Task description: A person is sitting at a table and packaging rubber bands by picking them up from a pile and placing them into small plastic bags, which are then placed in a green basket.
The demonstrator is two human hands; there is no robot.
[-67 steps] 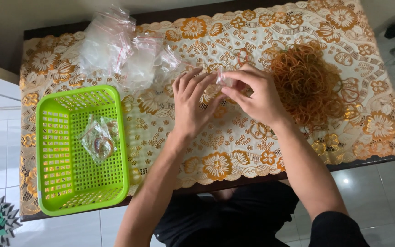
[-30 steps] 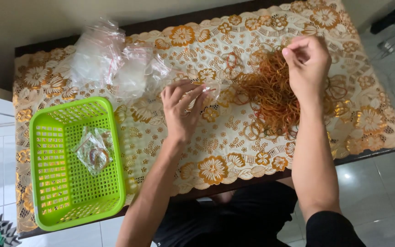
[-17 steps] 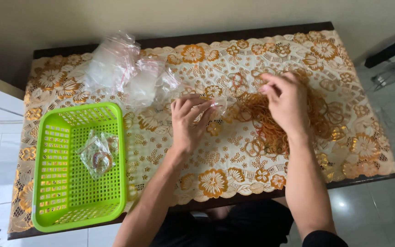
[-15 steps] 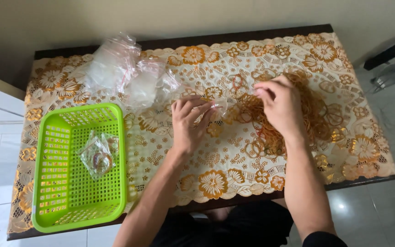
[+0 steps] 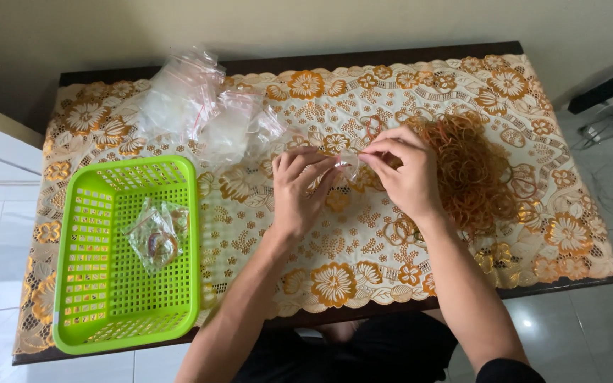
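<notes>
Together, two hands (image 5: 352, 177) on one small clear bag (image 5: 350, 162)

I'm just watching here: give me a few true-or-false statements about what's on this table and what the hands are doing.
1. The green basket holds one filled clear bag. True.
2. The rubber band pile lies inside the basket. False: it lies on the tablecloth, by the right hand.
3. Both hands meet at a small clear bag. True; the left hand holds it too.
4. The empty clear bags sit at the table's near edge. False: they lie at the far side, beyond the basket.
</notes>
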